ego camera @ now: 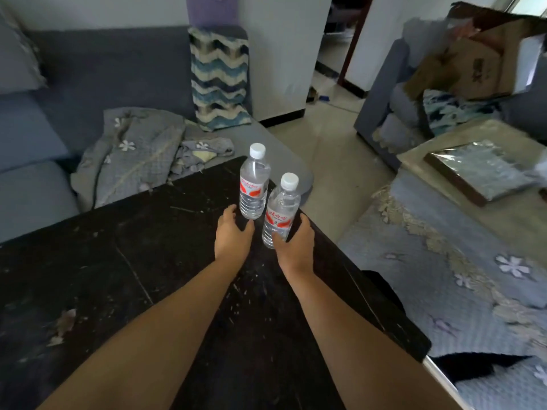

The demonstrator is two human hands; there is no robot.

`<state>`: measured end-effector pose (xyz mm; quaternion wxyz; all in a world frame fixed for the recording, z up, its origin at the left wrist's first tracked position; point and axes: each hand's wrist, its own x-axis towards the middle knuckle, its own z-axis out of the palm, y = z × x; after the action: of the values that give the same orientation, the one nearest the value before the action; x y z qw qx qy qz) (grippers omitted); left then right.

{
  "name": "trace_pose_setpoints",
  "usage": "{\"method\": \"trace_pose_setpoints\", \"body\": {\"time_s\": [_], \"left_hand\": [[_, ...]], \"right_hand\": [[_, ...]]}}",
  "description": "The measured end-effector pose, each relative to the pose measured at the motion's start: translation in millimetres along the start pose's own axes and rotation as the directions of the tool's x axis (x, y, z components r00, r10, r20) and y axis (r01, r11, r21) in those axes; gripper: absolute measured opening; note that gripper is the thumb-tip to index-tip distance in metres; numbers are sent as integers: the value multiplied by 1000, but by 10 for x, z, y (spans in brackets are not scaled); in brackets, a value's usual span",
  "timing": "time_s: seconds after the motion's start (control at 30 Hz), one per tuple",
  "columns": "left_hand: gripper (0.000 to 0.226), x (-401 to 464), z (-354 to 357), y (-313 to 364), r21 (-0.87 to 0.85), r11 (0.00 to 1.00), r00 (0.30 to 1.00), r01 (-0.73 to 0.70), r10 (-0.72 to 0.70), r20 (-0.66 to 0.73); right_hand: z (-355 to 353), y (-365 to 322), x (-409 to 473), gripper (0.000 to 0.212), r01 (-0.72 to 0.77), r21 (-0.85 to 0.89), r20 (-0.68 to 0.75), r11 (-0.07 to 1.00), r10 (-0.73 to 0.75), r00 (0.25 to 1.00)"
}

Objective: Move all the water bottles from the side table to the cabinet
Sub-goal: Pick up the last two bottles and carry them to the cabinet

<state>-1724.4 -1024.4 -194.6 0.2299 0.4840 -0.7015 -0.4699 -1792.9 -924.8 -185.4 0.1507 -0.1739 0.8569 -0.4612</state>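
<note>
A: Head view, only view we have. Two water bottles on the dark worktop point(148, 261), both upright near its far corner. Far bottle point(254, 182), near bottle point(281, 211), just beside each other.

B: Hands?

A: Right hand point(294, 244) is around the near bottle's lower part, thumb on one side, fingers on the other. Looks like a grip, bottle base seems not yet lifted, can't be sure. Left hand point(233, 235) is spread with fingers loosely curved, at the base of the far bottle, fingertips close to it or just touching. Holding nothing as far as I can tell.

B: Progress?

A: Early, I'd judge. Both visible bottles sit on the worktop, none delivered that I can see. No cabinet in frame, so whether others are already there I cannot tell.

B: What's left?

A: Close the left hand on the far bottle, lift both, carry to the cabinet. Sofa point(88, 84) behind, cardboard box point(479, 63) far right, not involved.
</note>
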Motion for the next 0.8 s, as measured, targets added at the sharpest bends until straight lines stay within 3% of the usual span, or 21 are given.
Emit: {"method": "trace_pose_setpoints", "body": {"time_s": [0.1,0.23,0.33,0.47,0.6,0.8], "left_hand": [[71,317,205,33,-76,997,999,16,-18,-28],[79,622,388,-42,-86,994,997,-70,71,13],[90,811,500,-131,-153,988,999,-27,31,25],[83,1021,609,-154,-108,989,992,-105,112,57],[76,1145,687,-213,-270,961,998,-54,57,3],[72,1052,620,-237,-108,992,998,-59,61,16]], "right_hand": [[257,114,227,85,48,102,-69,994,-41,997],[502,310,349,80,119,221,-84,968,-102,991],[570,435,445,84,141,305,-64,942,-127,990],[594,517,584,85,143,349,-11,926,-148,989],[590,545,617,76,121,347,23,930,-137,990],[521,530,540,73,96,347,6,933,-105,994]]}}
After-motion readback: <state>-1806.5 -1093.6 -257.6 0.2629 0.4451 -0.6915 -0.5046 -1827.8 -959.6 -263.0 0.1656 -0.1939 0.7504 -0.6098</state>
